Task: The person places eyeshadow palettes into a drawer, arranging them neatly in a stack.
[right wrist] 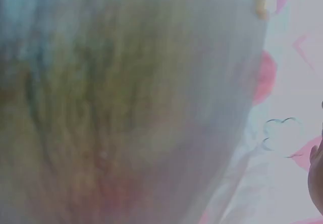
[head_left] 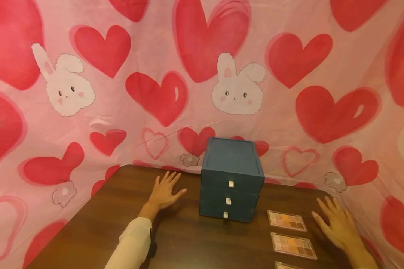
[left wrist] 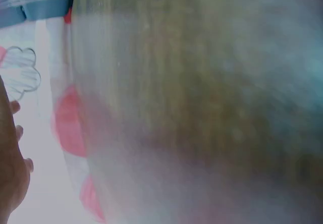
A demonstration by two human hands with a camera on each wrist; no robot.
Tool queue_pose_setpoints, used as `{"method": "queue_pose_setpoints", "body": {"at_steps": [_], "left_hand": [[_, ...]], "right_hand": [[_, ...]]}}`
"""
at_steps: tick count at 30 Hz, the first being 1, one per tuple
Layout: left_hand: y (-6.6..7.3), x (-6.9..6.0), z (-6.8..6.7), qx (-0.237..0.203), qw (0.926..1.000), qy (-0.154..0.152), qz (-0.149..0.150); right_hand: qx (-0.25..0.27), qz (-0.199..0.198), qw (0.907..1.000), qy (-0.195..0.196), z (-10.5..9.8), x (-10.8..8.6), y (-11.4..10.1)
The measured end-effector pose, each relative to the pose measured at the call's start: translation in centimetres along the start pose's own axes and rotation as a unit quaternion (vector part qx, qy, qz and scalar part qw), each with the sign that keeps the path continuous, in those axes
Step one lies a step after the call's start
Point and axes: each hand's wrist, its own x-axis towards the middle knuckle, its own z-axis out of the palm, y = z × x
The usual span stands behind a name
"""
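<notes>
A blue three-tier drawer box (head_left: 233, 157) with small pale pull tabs stands on the dark wooden table (head_left: 185, 239). To its left, my left hand (head_left: 165, 192) is spread with straight fingers, holding nothing; the left wrist view catches its edge and a corner of the box. My right hand (head_left: 336, 224) is likewise spread and bare at the table's right side. Between the box and that hand lie flat eyeshadow palettes in a column: an upper palette (head_left: 287, 220), a middle palette (head_left: 293, 245), and a lower palette (head_left: 286, 265) cut off by the frame's bottom edge.
A pink cloth (head_left: 195, 108) printed with red hearts and white rabbits hangs behind and around the table. The table's rounded back corners show at left and right. Both wrist views are mostly a blurred, glossy tabletop.
</notes>
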Motion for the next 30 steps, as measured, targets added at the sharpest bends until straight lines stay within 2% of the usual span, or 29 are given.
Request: {"method": "queue_pose_setpoints", "body": {"at_steps": [7, 12, 14, 17, 22, 25, 30], "left_hand": [[1.9, -0.2, -0.9, -0.07, 0.9967, 0.015, 0.04], [3.5, 0.4, -1.9, -0.136, 0.9889, 0.012, 0.059], [4.1, 0.6, -2.3, -0.17, 0.9834, 0.016, 0.063], [4.9, 1.2, -2.7, -0.226, 0.9702, 0.039, 0.079], [6.6, 2.4, -3.3, -0.321, 0.939, 0.075, 0.1], [7.5, 3.3, -3.6, -0.353, 0.9268, 0.075, 0.104], [9.0, 4.4, -4.1, -0.408, 0.9076, 0.041, 0.089]], "right_hand": [[0.032, -0.027, 0.998, 0.047, -1.9, 0.1, -2.8], [0.07, -0.037, 0.9946, 0.066, -3.2, 0.2, -6.6], [0.094, -0.04, 0.9924, 0.07, -3.5, 0.1, -8.5], [0.13, -0.047, 0.9874, 0.076, -4.0, 0.1, -11.2], [0.168, -0.046, 0.9837, 0.047, -4.7, -0.4, -15.0], [0.184, -0.055, 0.981, 0.03, -4.7, -0.4, -16.7], [0.245, -0.067, 0.9672, -0.005, -3.9, 0.2, -19.4]]}}
